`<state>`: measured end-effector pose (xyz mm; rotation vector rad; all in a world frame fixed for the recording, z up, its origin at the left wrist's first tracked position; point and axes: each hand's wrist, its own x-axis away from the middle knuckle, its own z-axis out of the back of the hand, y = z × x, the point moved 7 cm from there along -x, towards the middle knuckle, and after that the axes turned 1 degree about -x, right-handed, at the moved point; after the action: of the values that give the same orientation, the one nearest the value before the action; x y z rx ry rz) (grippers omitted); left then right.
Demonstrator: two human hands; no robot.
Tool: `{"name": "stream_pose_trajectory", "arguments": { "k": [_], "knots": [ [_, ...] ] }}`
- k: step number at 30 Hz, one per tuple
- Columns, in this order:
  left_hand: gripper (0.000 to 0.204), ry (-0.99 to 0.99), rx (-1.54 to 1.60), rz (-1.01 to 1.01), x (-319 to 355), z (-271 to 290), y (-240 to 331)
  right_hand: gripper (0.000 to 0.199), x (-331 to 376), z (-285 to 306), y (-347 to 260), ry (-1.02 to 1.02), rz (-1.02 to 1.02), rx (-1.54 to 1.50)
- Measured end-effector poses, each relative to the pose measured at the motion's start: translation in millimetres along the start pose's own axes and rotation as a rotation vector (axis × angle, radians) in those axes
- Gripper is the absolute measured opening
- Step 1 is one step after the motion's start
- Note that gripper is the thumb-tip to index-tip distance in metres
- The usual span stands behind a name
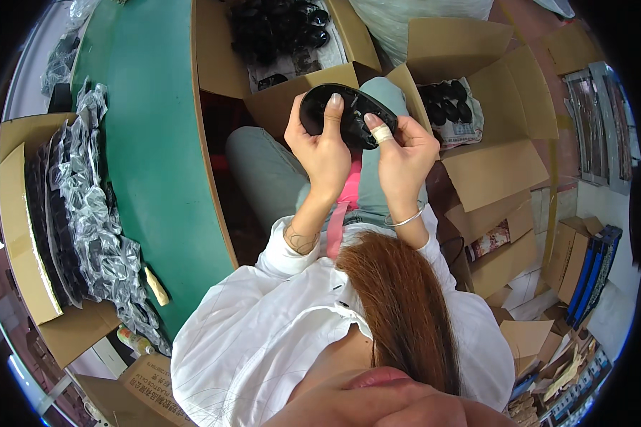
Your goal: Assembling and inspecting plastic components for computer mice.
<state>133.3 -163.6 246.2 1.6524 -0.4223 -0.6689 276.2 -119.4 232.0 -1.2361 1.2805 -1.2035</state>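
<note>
Hands meet over the lap: the left hand [322, 146] and the right hand [404, 153] together grip a glossy black oval part [345, 114], fingers closed round its edges, a thumb pressed on its face from each side; one finger of the right hand wears a pale tape wrap [382, 134], and a thin bangle [406, 219] circles that wrist. The part is held up above the person's grey-green trousers [263, 171], in front of an open cardboard box [263, 43] filled with more dark oval parts [281, 25]. To the right, just past the hands, a second open carton [498, 114] holds a bag of similar black pieces [449, 103]. On the left runs a green table [157, 142], its edge close beside the knee; on its far side a carton [21, 228] spills crinkled clear plastic bags [92, 213]. Long reddish-brown hair [406, 306] and the white shirt [263, 334] fill the lower view and hide the forearms below the elbows. Flattened boxes [527, 334] lie on the floor to the right.
</note>
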Motion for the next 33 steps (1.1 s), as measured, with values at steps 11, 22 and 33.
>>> {"name": "stream_pose_trajectory", "arguments": {
  "k": [11,22,33],
  "knots": [
    [0.012,-0.115,-0.08,-0.02,4.1,-7.4,12.4,0.021,-12.4,0.0,-15.9,-0.175,0.075,0.131],
    [0.013,-0.156,-0.076,-0.047,15.2,-15.9,14.3,0.028,-13.3,7.5,-19.2,-0.103,0.152,0.146],
    [0.008,-0.098,-0.086,-0.112,16.7,-11.8,18.9,0.031,-3.3,6.6,-20.3,-0.04,0.137,0.127]
  ]
}}
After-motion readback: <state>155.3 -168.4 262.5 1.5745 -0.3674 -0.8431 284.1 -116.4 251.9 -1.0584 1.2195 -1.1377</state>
